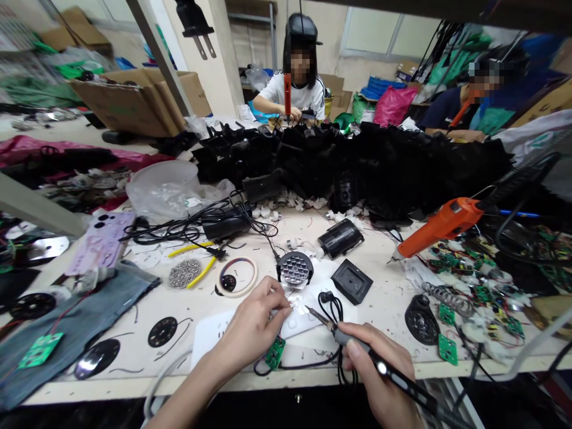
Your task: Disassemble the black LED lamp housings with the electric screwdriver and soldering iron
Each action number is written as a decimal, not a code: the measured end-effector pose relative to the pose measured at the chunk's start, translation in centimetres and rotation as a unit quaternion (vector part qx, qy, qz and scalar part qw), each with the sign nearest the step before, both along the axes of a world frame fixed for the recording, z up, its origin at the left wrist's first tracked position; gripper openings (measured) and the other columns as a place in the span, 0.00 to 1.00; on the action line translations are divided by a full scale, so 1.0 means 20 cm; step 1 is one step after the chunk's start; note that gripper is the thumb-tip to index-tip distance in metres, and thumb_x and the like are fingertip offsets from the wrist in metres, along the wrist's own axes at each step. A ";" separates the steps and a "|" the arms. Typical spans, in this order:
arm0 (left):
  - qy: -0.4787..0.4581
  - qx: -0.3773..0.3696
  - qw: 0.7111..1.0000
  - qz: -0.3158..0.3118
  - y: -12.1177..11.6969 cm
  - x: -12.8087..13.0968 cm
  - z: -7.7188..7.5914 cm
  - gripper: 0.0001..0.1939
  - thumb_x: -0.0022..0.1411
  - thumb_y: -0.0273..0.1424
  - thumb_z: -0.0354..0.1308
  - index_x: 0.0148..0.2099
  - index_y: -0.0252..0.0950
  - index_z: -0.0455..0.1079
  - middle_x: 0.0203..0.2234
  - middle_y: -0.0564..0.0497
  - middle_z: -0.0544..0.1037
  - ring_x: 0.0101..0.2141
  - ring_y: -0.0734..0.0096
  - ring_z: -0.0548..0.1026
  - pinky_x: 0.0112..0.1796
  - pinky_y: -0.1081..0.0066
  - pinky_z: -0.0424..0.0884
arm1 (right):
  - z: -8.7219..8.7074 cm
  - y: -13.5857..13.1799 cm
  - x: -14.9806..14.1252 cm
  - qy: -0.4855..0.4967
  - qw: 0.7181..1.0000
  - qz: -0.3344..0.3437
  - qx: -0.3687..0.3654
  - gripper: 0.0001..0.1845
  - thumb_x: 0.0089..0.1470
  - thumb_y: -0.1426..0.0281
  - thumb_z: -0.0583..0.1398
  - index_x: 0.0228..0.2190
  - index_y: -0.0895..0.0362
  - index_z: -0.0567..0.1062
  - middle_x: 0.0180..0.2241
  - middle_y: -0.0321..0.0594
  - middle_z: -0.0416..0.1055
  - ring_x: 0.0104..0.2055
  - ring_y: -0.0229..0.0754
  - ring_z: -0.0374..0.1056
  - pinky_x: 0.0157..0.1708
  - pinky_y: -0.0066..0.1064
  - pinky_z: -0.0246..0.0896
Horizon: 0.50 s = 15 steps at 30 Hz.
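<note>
My right hand [379, 360] is wrapped round a soldering iron [357, 342], its tip pointing up and left. My left hand [261, 313] is pinched near that tip; what lies between the fingers is too small to make out. Just right of the left fingertips are small white pieces [300, 302] on a white plate [297, 325]. A green circuit board [274, 354] lies under the left wrist, with a black cable [308, 363] running from it. Beyond the hands stands a round multi-lens lamp head [295, 269], beside a black rectangular housing [352, 281].
An orange electric screwdriver [440, 226] hangs at right above heaped circuit boards [487, 292]. Tape roll [236, 277], yellow-handled tweezers [201, 273] and screws [185, 272] lie left. Black housings [357, 161] are piled at the back. Two people sit beyond; a plug [194, 24] hangs overhead.
</note>
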State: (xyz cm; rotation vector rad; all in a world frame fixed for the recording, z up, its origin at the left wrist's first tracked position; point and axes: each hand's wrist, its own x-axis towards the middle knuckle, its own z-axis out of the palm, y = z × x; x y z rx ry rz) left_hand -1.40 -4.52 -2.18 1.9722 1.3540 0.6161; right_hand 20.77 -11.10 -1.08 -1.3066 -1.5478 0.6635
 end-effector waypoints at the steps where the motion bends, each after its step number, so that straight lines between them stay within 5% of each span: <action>1: 0.008 -0.010 1.000 0.007 0.00 0.01 0.01 0.10 0.63 0.31 0.51 0.31 0.37 0.71 0.38 0.47 0.69 0.37 0.66 0.71 0.39 0.67 0.69 | 0.00 0.00 -0.01 0.008 1.000 -0.007 -0.010 0.10 0.59 0.68 0.57 0.37 0.54 0.78 0.22 0.35 0.71 0.22 0.37 0.69 0.23 0.29 0.63; 15: 0.118 -0.083 0.988 0.056 0.08 0.08 0.06 0.07 0.50 0.24 0.53 0.24 0.36 0.69 0.31 0.51 0.70 0.33 0.66 0.72 0.35 0.68 0.65 | -0.07 0.00 -0.04 -0.003 0.996 -0.002 -0.088 0.07 0.57 0.65 0.58 0.35 0.55 0.73 0.20 0.33 0.73 0.20 0.37 0.71 0.21 0.24 0.66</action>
